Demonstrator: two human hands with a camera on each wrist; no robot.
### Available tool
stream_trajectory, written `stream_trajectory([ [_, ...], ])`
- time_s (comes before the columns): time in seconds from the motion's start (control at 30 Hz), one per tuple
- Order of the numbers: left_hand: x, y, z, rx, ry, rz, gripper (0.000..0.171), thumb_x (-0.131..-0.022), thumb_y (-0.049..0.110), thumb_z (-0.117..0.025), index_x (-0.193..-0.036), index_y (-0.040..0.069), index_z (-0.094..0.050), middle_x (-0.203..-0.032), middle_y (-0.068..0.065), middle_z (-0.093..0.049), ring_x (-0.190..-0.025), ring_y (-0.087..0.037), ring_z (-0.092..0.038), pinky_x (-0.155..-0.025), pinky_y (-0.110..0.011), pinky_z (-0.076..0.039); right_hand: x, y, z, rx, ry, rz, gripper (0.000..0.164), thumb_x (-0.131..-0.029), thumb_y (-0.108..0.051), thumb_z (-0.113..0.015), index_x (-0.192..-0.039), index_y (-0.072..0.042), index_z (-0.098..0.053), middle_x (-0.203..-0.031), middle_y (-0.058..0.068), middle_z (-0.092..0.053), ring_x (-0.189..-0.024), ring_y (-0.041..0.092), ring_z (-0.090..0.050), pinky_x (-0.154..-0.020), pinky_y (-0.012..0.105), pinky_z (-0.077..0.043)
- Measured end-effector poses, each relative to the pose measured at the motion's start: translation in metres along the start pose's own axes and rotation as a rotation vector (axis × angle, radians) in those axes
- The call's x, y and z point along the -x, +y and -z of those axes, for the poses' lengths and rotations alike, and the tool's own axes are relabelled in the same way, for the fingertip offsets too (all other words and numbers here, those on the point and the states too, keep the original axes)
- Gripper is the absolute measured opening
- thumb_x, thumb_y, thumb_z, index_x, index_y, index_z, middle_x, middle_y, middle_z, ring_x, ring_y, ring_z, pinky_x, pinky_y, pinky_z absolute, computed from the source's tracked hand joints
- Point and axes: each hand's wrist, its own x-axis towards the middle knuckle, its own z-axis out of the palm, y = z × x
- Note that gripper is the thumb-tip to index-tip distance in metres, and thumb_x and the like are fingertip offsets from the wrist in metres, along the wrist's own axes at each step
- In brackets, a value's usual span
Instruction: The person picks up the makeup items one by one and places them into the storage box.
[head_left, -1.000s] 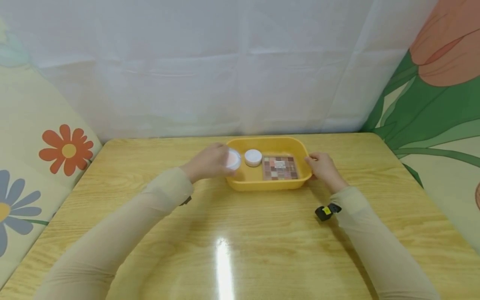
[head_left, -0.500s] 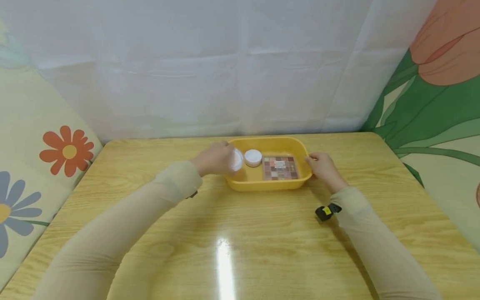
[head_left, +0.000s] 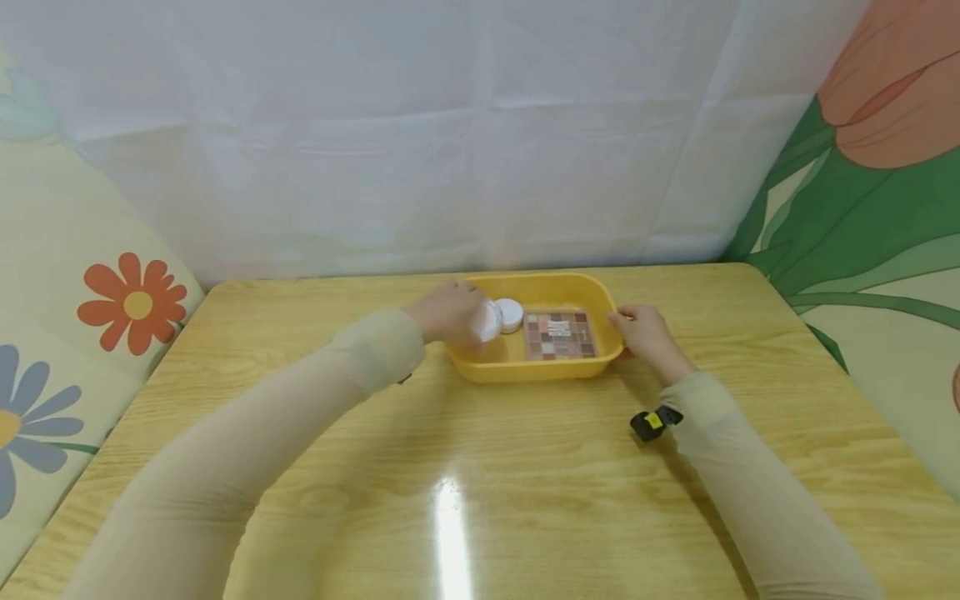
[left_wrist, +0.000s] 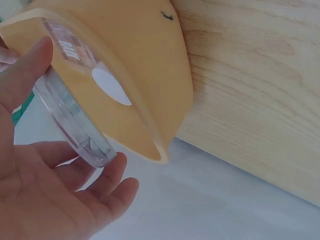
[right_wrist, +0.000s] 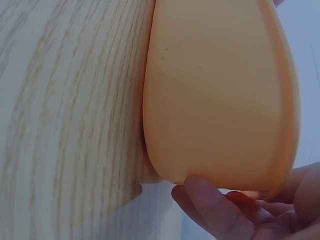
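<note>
My left hand (head_left: 452, 312) pinches a round, clear-sided case (left_wrist: 75, 120) between thumb and fingers, over the left end of a yellow plastic tub (head_left: 528, 372). In the head view the case's pale face is partly covered by the hand and blurred. Close beside it in the tub sits a small round white container (head_left: 512, 315). A flat palette with a grid of brown and pink squares (head_left: 560, 336) lies toward the tub's right end. My right hand (head_left: 647, 333) grips the tub's right end, thumb over the rim and fingers against the outer wall (right_wrist: 220, 100).
The tub stands near the back edge of a wood-grain table (head_left: 375, 483). A white cloth (head_left: 480, 150) hangs behind it, and flower-printed panels (head_left: 67, 250) flank the sides. A black wrist camera (head_left: 654, 423) sits under the right wrist.
My left hand has moved right with the round case, from the tub's left rim to farther inside, close to the white container. My right hand and the tub have stayed put.
</note>
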Motion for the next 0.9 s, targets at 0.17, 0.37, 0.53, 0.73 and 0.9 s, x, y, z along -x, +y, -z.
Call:
stream_trajectory([
  [0.17, -0.002, 0.009, 0.002, -0.060, -0.033, -0.015, 0.066, -0.079, 0.032, -0.079, -0.132, 0.000, -0.053, -0.129, -0.015, -0.055, -0.111, -0.031, -0.051, -0.095, -0.039, -0.045, 0.001, 0.000, 0.000, -0.005, -0.002, -0.002, 0.044, -0.105, -0.014, -0.036, -0.136, 0.016, -0.040, -0.125, 0.033, -0.051, -0.097, 0.031, -0.059, -0.069, 0.033, -0.058],
  [0.37, -0.005, 0.015, 0.005, -0.122, -0.070, -0.054, 0.052, -0.078, 0.027, -0.080, -0.120, 0.003, -0.061, -0.110, -0.011, -0.061, -0.097, -0.024, -0.055, -0.085, -0.036, -0.049, 0.001, 0.000, 0.001, -0.001, 0.001, -0.003, 0.044, -0.105, -0.015, -0.037, -0.136, 0.016, -0.040, -0.126, 0.033, -0.051, -0.097, 0.031, -0.058, -0.068, 0.031, -0.058],
  [0.53, -0.018, 0.016, 0.000, -0.202, -0.154, -0.072, 0.035, -0.081, 0.028, -0.075, -0.106, 0.006, -0.063, -0.096, -0.007, -0.062, -0.087, -0.023, -0.055, -0.081, -0.035, -0.050, 0.002, 0.000, 0.000, -0.013, 0.003, -0.006, 0.044, -0.105, -0.014, -0.037, -0.137, 0.016, -0.040, -0.125, 0.033, -0.052, -0.093, 0.028, -0.059, -0.067, 0.030, -0.058],
  [0.73, -0.032, 0.016, -0.010, -0.186, -0.264, 0.028, 0.036, -0.094, 0.043, -0.056, -0.109, 0.011, -0.064, -0.107, -0.006, -0.064, -0.095, -0.022, -0.056, -0.090, -0.036, -0.047, 0.001, 0.001, 0.000, -0.014, -0.001, -0.005, 0.044, -0.105, -0.014, -0.037, -0.137, 0.016, -0.040, -0.125, 0.033, -0.052, -0.091, 0.027, -0.060, -0.066, 0.030, -0.058],
  [0.9, -0.017, 0.027, 0.004, -0.172, -0.340, 0.080, 0.044, -0.098, 0.045, -0.046, -0.120, 0.011, -0.063, -0.119, -0.005, -0.060, -0.105, -0.020, -0.053, -0.098, -0.034, -0.043, -0.002, 0.002, 0.002, 0.027, -0.009, -0.009, 0.044, -0.105, -0.016, -0.037, -0.137, 0.014, -0.042, -0.122, 0.030, -0.054, -0.087, 0.024, -0.058, -0.066, 0.031, -0.058],
])
